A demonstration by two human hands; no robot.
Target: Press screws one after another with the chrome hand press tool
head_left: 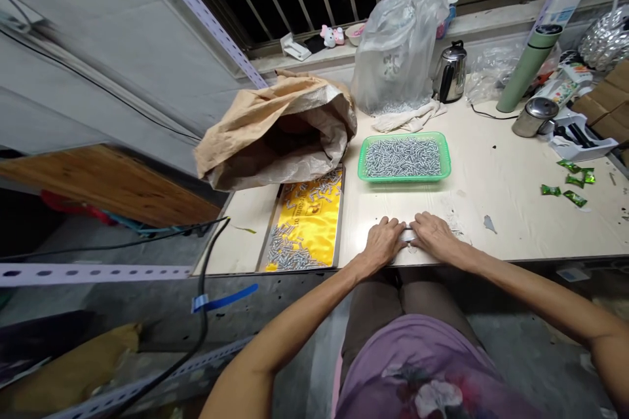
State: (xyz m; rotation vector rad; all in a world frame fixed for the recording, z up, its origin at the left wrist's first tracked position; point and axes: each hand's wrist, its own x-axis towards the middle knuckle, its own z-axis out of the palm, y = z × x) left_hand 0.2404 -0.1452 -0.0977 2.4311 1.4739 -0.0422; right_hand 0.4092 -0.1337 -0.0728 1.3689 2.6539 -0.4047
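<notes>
Holding one pale piece [408,235] are the left hand [384,239] and right hand [433,236] (one green basket [403,179] beyond).

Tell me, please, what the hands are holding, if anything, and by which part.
The left hand and right hand grip a small pale piece at its opposite ends; what it is cannot be told.

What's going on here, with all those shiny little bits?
A person is at a table, with their left hand and right hand holding a small pale piece between them near the front edge. It's too small to tell what it is. Beyond the hands, a green basket holds lots of little metal pieces. More lie in a yellow-bottomed tray to the left, beside an open brown bag.
</notes>
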